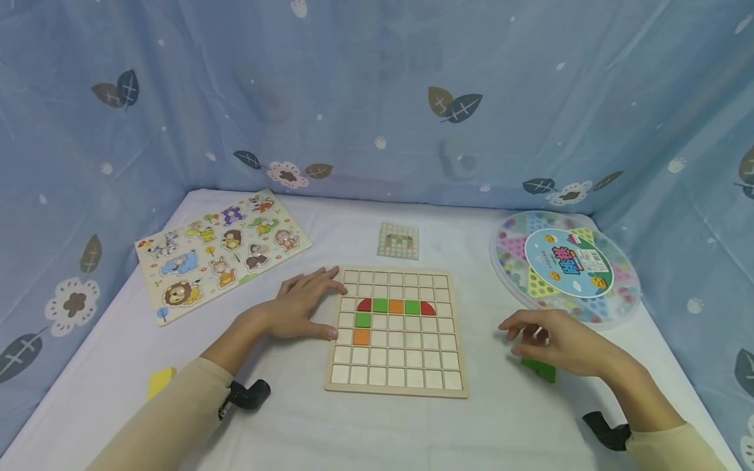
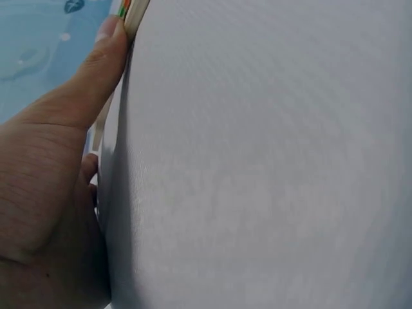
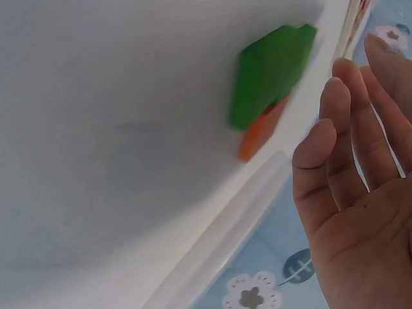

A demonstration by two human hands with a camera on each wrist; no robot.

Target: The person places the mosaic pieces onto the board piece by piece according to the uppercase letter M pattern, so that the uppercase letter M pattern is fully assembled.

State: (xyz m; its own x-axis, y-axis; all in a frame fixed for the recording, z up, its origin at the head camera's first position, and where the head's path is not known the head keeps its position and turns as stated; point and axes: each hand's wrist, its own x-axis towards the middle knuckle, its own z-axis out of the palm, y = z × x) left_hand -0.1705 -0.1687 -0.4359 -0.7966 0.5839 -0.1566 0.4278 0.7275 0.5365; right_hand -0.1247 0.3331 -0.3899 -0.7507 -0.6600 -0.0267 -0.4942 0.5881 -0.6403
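A square wooden grid board (image 1: 406,360) lies mid-table. Its upper cells hold a row of red, green and orange pieces, with a green tile (image 1: 362,320) and an orange tile (image 1: 361,337) below the row's left end. My left hand (image 1: 297,306) is spread at the board's left edge, thumb and fingertips touching it. Right of the board, my right hand (image 1: 559,337) hovers with loosely bent fingers, holding nothing. Beneath it are green pieces (image 1: 540,370), partly hidden in the head view. The right wrist view shows an orange piece (image 3: 261,134) beside the green.
A small pattern card (image 1: 398,241) lies behind the board. An animal puzzle (image 1: 194,261) is at the back left, and a round clear-lidded game box (image 1: 568,265) at the back right. A yellow piece (image 1: 160,380) lies near the left sleeve. Patterned blue cloth surrounds the table.
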